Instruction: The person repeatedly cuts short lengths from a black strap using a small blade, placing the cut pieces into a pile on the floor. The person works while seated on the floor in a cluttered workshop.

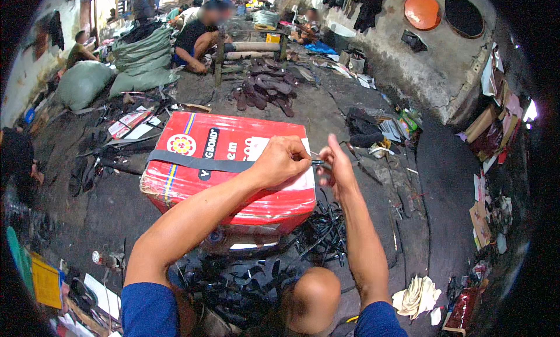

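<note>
My left hand (283, 159) is closed in a pinch over the right end of a large red box (192, 179). It grips one end of a small dark strap piece (318, 162). My right hand (337, 165) pinches the other end of the same piece, index finger raised. The two hands almost touch above the box's right edge. A long dark grey strip (192, 161) lies flat across the box top. Below the box a heap of black strap pieces (318, 235) spreads over the floor near my knee (315, 293).
Dark shoe soles (265, 89) lie piled farther back. Green sacks (143, 60) stand at the back left, with other people sitting beyond them. A crumpled pale cloth (415, 295) lies at the lower right. A concrete ledge (431, 74) runs along the right, with clutter on it.
</note>
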{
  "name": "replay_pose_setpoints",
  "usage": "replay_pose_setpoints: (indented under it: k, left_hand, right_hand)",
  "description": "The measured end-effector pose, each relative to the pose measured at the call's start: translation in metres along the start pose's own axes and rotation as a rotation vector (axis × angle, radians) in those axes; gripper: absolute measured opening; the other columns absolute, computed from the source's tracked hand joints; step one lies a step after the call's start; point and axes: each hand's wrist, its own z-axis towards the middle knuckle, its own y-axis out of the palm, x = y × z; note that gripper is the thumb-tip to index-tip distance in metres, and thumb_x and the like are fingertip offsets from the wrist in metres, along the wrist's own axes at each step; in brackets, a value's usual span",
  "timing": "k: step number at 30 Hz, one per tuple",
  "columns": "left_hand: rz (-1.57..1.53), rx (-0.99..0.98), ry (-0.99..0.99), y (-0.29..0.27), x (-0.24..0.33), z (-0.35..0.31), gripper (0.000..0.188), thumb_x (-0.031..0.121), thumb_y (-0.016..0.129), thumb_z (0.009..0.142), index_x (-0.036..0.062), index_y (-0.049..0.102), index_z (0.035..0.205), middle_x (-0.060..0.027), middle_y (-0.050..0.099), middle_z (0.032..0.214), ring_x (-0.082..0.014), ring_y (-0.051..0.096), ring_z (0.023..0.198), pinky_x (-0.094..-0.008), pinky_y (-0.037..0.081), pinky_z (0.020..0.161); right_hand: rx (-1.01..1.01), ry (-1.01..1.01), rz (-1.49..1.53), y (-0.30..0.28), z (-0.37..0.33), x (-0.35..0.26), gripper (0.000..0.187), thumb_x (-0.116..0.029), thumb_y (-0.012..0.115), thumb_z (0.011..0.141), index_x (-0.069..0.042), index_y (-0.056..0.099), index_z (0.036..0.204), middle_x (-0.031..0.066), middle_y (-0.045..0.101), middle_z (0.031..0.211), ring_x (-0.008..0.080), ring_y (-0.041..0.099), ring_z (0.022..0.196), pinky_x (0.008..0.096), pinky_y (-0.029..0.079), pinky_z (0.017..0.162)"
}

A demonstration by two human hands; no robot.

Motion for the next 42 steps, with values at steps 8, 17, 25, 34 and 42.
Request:
replay_pose_setpoints:
  k: [8,17,25,34,42]
  left_hand:
    - [0.005,-0.031,-0.052,-0.004,-0.006,-0.001,0.009,0.008,0.075,0.079,-0.0005,0.076,0.081,-0.0103,0.069,0.077,-0.0174,0.066,0.070,-0.0335,0.053,0.066]
    - [0.055,-0.083,-0.112,-0.008,-0.004,0.001,0.011,0.010,0.077,0.078,0.0009,0.079,0.085,-0.0078,0.072,0.080,-0.0151,0.068,0.075,-0.0321,0.054,0.067]
    - [-0.001,-0.087,-0.112,-0.006,-0.007,0.002,0.009,0.009,0.078,0.081,0.0006,0.078,0.084,-0.0065,0.073,0.083,-0.0136,0.068,0.076,-0.0304,0.055,0.068]
    - [-0.034,-0.110,-0.095,-0.007,-0.008,0.001,0.008,0.008,0.077,0.082,0.0014,0.078,0.087,-0.0074,0.072,0.085,-0.0139,0.068,0.077,-0.0297,0.055,0.068]
    - [0.041,-0.177,0.142,-0.015,-0.007,-0.001,0.013,0.006,0.071,0.085,-0.0010,0.076,0.095,-0.0120,0.070,0.088,-0.0248,0.069,0.079,-0.0342,0.055,0.071]
  right_hand:
    - [0.190,-0.555,-0.677,0.012,0.050,0.021,0.028,-0.022,0.062,0.096,0.005,0.068,0.089,0.0290,0.070,0.092,0.0437,0.070,0.090,0.0482,0.052,0.082]
    - [0.316,-0.381,-0.519,-0.011,0.072,0.208,0.023,-0.019,0.063,0.095,0.003,0.070,0.091,0.0258,0.071,0.092,0.0374,0.070,0.086,0.0448,0.052,0.079]
    - [0.331,-0.220,-0.713,-0.038,0.059,0.379,0.023,-0.019,0.063,0.089,0.003,0.070,0.087,0.0272,0.071,0.092,0.0462,0.067,0.088,0.0514,0.052,0.085]
    - [0.373,0.127,-0.707,-0.034,0.054,0.403,0.021,-0.016,0.064,0.086,0.004,0.067,0.090,0.0240,0.071,0.090,0.0424,0.069,0.090,0.0505,0.054,0.084]
    - [0.378,0.178,-0.751,-0.058,0.047,0.437,0.024,-0.015,0.062,0.084,0.007,0.073,0.084,0.0325,0.071,0.093,0.0464,0.071,0.098,0.0510,0.055,0.091]
